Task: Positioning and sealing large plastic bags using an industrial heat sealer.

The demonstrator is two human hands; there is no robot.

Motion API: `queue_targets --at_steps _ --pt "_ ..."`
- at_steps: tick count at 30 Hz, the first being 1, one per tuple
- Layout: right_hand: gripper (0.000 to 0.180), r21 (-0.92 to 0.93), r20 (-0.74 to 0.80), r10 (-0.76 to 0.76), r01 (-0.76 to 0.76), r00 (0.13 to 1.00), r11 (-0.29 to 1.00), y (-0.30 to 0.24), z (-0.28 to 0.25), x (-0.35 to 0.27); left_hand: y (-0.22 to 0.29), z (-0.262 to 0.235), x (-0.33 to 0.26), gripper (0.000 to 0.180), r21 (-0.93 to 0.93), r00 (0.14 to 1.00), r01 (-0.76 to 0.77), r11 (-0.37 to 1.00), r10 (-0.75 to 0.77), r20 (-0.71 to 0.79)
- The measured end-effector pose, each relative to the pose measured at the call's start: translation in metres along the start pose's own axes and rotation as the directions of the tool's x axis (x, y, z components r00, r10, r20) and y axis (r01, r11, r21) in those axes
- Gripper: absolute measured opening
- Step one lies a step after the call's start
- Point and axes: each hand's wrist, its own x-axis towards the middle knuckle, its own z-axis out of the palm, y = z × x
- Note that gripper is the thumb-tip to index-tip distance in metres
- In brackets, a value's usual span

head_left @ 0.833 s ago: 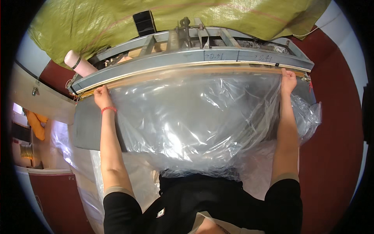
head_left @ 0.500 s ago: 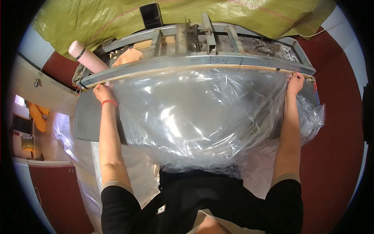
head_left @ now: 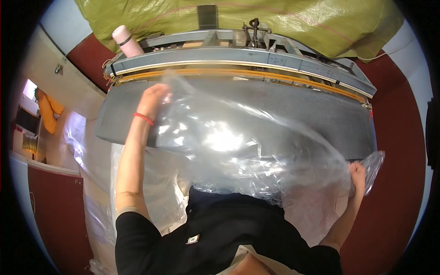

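Observation:
A large clear plastic sheet (head_left: pixel 220 133) stretches slantwise between my hands over a dark grey work table. My left hand (head_left: pixel 155 96), with a red bracelet at the wrist, is closed on its upper left corner and slightly smeared by motion. Lower on the right, past the table's front edge, my right hand (head_left: pixel 357 174) grips the sheet's other end, some plastic bunched beside it. Beyond the sheet a long grey metal sealing bar (head_left: pixel 183 57) is raised off an orange strip (head_left: pixel 256 74) along the back of the grey table top (head_left: pixel 316 103).
A pink bottle (head_left: pixel 128 43) stands at the bar's left end. Behind the metal frame are a black phone (head_left: pixel 207 17) and a green-yellow woven tarp (head_left: pixel 293 18). More clear plastic hangs below the table at left. A door with a handle (head_left: pixel 58 68) is at far left.
The metal bar has lifted off the strip. Both hands have pulled the sheet's edge out from under it toward me, the right hand farther down than the left.

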Motion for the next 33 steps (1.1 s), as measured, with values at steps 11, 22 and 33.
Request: queue_targets --at_steps 11,22,33 --pt "0.029 0.516 0.023 -0.632 0.532 0.775 0.672 -0.317 0.03 -0.014 0.06 0.093 -0.098 0.018 0.05 0.937 -0.26 0.964 0.24 0.256" --pt "0.013 0.879 -0.035 -0.679 0.346 0.733 0.329 -0.46 0.078 -0.015 0.017 0.049 -0.137 0.017 0.255 0.655 -0.312 0.915 0.013 0.756" --pt "0.025 0.297 -0.64 -0.103 0.368 0.762 0.881 -0.137 0.025 0.156 -0.03 -0.295 -0.155 0.027 0.893 0.901 0.427 -0.141 -0.011 -0.433"
